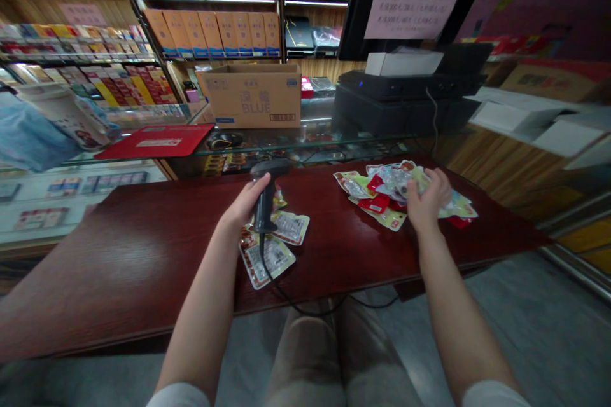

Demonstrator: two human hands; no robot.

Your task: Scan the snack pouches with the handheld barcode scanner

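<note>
My left hand [248,200] is closed around the handle of a black barcode scanner [265,200], held upright over the table. Below the scanner lie several flat foil snack packets [270,259], some partly hidden by it. Over on the right, my right hand [428,197] rests at a loose pile of yellow-green, red and clear snack packets [382,213]. Its thumb and fingers are curled about the edge of one packet [419,177] in that pile. The fingertips are partly hidden.
A dark red wooden table [143,254] spans the front. The scanner's cable [296,308] droops over its near edge. Behind stand a glass counter with a cardboard box [252,98], a red mat [157,141], a cup [64,114] and a black printer-like machine [401,98]. White boxes [520,117] sit at right.
</note>
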